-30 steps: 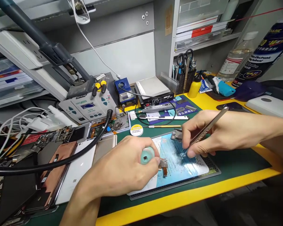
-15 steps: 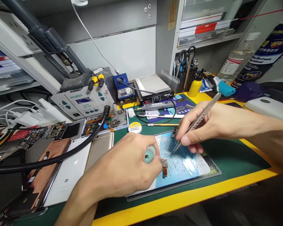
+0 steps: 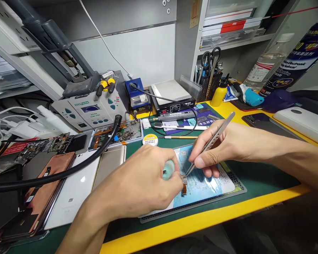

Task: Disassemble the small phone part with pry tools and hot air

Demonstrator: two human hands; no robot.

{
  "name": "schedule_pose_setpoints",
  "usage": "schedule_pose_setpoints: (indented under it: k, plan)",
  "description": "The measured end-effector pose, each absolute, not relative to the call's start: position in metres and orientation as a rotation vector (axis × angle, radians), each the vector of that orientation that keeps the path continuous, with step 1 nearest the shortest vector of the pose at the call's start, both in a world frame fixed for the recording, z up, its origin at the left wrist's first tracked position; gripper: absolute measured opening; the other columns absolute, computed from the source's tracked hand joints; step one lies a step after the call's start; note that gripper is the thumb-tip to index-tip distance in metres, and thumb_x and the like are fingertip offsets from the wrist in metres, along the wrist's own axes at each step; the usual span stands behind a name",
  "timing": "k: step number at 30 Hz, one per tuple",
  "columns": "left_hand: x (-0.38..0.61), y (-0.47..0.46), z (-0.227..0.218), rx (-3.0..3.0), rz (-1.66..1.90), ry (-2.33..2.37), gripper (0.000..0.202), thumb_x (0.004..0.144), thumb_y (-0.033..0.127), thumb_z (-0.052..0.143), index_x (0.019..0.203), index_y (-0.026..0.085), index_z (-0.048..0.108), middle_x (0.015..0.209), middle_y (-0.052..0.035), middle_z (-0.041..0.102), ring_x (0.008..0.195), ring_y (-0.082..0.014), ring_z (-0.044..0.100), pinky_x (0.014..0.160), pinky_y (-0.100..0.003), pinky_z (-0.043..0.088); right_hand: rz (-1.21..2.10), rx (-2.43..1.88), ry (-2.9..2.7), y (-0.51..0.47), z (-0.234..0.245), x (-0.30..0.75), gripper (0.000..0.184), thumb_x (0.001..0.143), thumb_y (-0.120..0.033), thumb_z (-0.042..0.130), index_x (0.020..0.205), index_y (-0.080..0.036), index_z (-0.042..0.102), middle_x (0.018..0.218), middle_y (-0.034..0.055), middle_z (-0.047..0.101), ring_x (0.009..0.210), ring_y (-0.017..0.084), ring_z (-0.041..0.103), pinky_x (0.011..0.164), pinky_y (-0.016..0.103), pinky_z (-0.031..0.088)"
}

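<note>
My left hand (image 3: 145, 180) is closed, its thumb and fingertips at the edge of a small metal part (image 3: 184, 180) with a short orange-brown flex cable (image 3: 184, 190). A round, translucent teal object (image 3: 168, 170) sits within its curled fingers; its kind is unclear. Steel tweezers (image 3: 214, 135) are gripped in my right hand (image 3: 214, 151), slanting down to the left. Their tips meet or nearly meet the upper edge of the metal part; actual contact is hard to tell. Beneath both hands lies a blue-and-white printed sheet (image 3: 204, 187) on a grey perforated plate (image 3: 238, 187).
Several phones and housings, including a white phone (image 3: 71, 197), lie left under a black hose (image 3: 69, 176). A tray of circuit boards (image 3: 129, 132), a round tin (image 3: 149, 140), a brush (image 3: 180, 127) and a yellow bottle (image 3: 219, 93) stand behind. The bench has a yellow edge (image 3: 201, 229).
My right hand has moved left and down, bringing the tweezer tips from the sheet to the metal part. My left hand keeps its grip. The view has shifted slightly.
</note>
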State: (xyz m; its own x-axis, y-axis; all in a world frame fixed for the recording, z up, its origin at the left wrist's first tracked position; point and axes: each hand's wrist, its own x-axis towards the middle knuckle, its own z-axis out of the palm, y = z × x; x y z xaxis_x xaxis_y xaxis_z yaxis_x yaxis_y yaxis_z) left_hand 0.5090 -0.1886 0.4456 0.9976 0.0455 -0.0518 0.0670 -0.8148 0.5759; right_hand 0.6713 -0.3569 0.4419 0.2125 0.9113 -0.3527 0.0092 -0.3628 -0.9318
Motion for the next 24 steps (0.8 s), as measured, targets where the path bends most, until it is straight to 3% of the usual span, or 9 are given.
schedule_pose_setpoints:
  k: [13, 24]
  plan:
    - [0.5072, -0.1895, 0.4497, 2.433, -0.127, 0.084, 0.016, 0.078, 0.017, 0.060, 0.067, 0.024, 0.069, 0.048, 0.0098, 0.051, 0.043, -0.0058, 0.037, 0.041, -0.017, 0.027, 1.319, -1.505, -0.839, -0.3562, 0.4405, 0.6701, 0.009, 0.078, -0.022, 0.079, 0.075, -0.014, 0.076, 0.061, 0.0044, 0.073, 0.055, 0.015, 0.069, 0.053, 0.022, 0.059]
    - [0.5081, -0.1882, 0.4498, 2.432, -0.151, 0.084, 0.019, 0.080, 0.019, 0.060, 0.070, 0.030, 0.071, 0.048, 0.0116, 0.044, 0.043, -0.0040, 0.034, 0.041, -0.014, 0.025, 1.295, -1.456, -0.818, -0.3553, 0.4375, 0.6720, 0.014, 0.077, -0.027, 0.082, 0.078, -0.014, 0.078, 0.062, 0.0059, 0.075, 0.056, 0.017, 0.072, 0.053, 0.022, 0.059]
